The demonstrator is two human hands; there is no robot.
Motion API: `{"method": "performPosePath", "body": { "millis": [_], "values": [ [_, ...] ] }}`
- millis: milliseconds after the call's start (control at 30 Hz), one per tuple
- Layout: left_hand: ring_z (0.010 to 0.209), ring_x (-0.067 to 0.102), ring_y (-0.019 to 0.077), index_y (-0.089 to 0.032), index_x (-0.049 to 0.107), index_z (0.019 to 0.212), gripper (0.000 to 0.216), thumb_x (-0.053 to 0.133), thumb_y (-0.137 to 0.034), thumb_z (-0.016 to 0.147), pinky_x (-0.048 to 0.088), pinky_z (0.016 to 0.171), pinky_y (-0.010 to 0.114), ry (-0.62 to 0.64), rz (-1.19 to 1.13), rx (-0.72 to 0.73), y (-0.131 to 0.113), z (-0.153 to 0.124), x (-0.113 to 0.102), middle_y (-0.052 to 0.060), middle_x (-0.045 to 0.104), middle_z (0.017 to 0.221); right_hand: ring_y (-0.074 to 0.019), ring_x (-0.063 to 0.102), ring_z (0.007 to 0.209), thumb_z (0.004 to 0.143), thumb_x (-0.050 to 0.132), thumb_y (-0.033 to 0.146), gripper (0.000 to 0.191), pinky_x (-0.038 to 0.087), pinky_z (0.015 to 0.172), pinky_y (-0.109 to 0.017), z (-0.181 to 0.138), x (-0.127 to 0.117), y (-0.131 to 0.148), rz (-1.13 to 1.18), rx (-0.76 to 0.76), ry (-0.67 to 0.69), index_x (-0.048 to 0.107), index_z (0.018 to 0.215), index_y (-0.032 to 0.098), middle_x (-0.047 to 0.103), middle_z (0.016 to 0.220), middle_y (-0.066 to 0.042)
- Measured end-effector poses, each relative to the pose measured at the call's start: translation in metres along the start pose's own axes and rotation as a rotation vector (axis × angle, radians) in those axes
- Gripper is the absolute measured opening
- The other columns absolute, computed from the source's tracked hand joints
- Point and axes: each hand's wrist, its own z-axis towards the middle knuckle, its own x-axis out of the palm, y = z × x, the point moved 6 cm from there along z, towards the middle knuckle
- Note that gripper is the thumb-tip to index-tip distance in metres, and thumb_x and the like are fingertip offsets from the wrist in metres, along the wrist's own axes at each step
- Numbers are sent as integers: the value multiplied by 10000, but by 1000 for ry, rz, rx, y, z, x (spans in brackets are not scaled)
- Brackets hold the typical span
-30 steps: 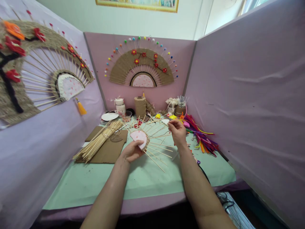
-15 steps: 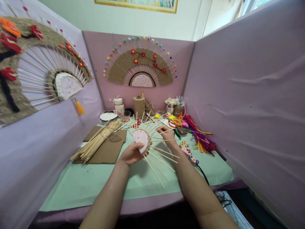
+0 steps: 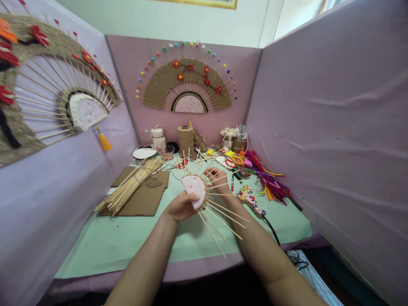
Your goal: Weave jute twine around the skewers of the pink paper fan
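Note:
My left hand [image 3: 181,206] grips a half-made fan [image 3: 195,188]: a pink dotted half-disc with a jute rim and thin bamboo sticks fanning out to the right and upward. It holds the fan tilted above the green table mat [image 3: 134,242]. My right hand [image 3: 216,178] is behind the sticks, fingers curled and pinched near the jute rim; what it pinches is too small to make out. A bundle of loose bamboo sticks [image 3: 134,185] lies on brown cardboard [image 3: 143,199] to the left.
A jute spool [image 3: 185,139], jars, a white plate [image 3: 144,153], scissors and coloured pipe cleaners [image 3: 267,180] crowd the back. A patterned glue gun [image 3: 250,201] lies at right. Finished fans hang on the back [image 3: 188,87] and left [image 3: 47,85] walls. Purple partitions enclose the table.
My right hand has drawn in from the outer stick tips to the fan's rim. The fan has turned, so its lower sticks point more toward me.

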Motion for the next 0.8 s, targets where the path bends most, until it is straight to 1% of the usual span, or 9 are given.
{"method": "performPosePath", "body": {
  "millis": [100,200,267,400,467,633,800],
  "values": [
    [670,594,136,-92,646,863,271,645,-63,594,434,659,254,2,-13,-2,0,2,2,76,667,774,-139,505,608,670,626,372,192,409,592,-268,0,1,-1,-1,-7,6,614,678,181,584,639,-2],
    [713,599,147,-97,644,837,290,610,-19,559,447,687,260,-64,-31,-4,1,5,-3,67,659,777,-134,501,600,665,628,360,185,397,590,-266,1,1,-3,-12,-7,7,614,676,176,588,636,-2],
    [694,595,145,-97,643,831,304,583,-15,545,455,679,267,-113,-45,-14,2,7,-8,64,656,766,-133,491,583,659,632,360,186,387,578,-265,2,1,-5,-18,0,7,613,669,175,582,616,-1],
    [636,581,141,-90,638,941,402,544,-40,554,459,654,285,-108,-68,-46,4,7,-9,73,657,765,-140,504,598,664,630,358,183,395,584,-268,2,2,-5,-10,-8,19,615,665,176,595,629,-10],
    [630,578,145,-86,632,965,423,530,-42,557,460,662,301,-106,-81,-52,4,6,-10,75,652,753,-140,510,604,666,629,353,178,397,589,-268,1,1,-3,-15,-7,14,618,674,176,603,647,-13],
    [644,577,147,-83,620,954,387,537,-60,577,454,667,303,-58,-143,-110,8,5,-7,76,635,738,-138,498,599,672,617,360,180,395,587,-269,0,-2,-1,-45,0,-36,609,660,180,597,637,-10],
    [619,571,123,-90,621,900,234,595,-115,668,452,640,277,-100,-176,-104,6,5,-10,55,624,708,-131,469,572,669,625,376,193,379,577,-271,0,-2,0,-46,-18,-19,603,671,184,579,617,-3]
  ]
}}
